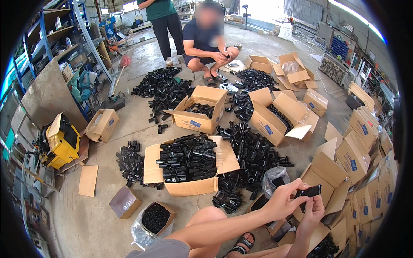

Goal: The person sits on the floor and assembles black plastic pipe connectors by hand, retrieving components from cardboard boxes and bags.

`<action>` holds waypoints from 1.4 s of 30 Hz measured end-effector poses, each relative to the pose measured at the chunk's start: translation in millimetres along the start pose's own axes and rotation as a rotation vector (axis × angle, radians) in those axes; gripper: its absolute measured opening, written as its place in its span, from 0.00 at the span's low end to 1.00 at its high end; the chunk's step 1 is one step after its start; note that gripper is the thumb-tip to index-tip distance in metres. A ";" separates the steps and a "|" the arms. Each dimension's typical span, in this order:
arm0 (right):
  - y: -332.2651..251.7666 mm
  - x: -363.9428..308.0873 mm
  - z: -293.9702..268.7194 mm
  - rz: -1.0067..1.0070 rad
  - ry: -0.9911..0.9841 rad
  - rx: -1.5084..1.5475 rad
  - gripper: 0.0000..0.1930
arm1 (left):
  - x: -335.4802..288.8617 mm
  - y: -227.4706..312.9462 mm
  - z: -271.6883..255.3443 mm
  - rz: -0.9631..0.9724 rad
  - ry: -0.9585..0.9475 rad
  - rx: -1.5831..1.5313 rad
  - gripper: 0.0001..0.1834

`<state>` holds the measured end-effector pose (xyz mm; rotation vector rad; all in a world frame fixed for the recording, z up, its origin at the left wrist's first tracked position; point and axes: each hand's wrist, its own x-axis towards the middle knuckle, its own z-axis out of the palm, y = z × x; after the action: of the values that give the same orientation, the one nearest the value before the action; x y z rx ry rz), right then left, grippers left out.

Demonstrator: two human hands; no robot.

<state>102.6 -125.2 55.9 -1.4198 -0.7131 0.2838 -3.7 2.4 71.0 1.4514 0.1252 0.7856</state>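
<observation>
A black T-shaped pipe fitting (pixel 315 189) is held up between my two hands at the lower right. My left hand (pixel 287 200) reaches across from the left and pinches its near end with thumb and fingers. From below, my right hand (pixel 313 211) grips the underside, its fingers closed round it. The fitting's round mouth points right. Behind my hands stands an open cardboard box (pixel 325 174), and left of them a clear plastic bag (pixel 275 178) with black pieces inside. A heap of black fittings (pixel 254 155) spreads farther left.
An open carton (pixel 191 188) packed with black fittings stands mid-floor. Small boxes (pixel 124 202) sit near my legs. Stacked cartons (pixel 372 198) line the right side. Across the heaps a person (pixel 204 43) squats holding a black piece; another person (pixel 163 26) stands behind. A yellow machine (pixel 62 148) is left.
</observation>
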 end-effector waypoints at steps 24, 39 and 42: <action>-13.4 -6.1 18.6 0.000 0.136 -0.127 0.06 | 3.5 -19.6 5.2 0.113 0.090 0.067 0.14; -6.1 -10.8 10.2 0.035 0.180 0.032 0.08 | -0.7 -18.4 26.6 0.006 0.141 -0.029 0.14; 1.1 -9.2 24.1 -0.037 0.176 0.026 0.08 | 0.4 -26.9 15.6 0.056 0.165 0.005 0.14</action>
<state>81.2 -111.1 52.1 -1.3861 -0.5888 0.1367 15.7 -8.3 49.1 1.3984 0.2126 0.9508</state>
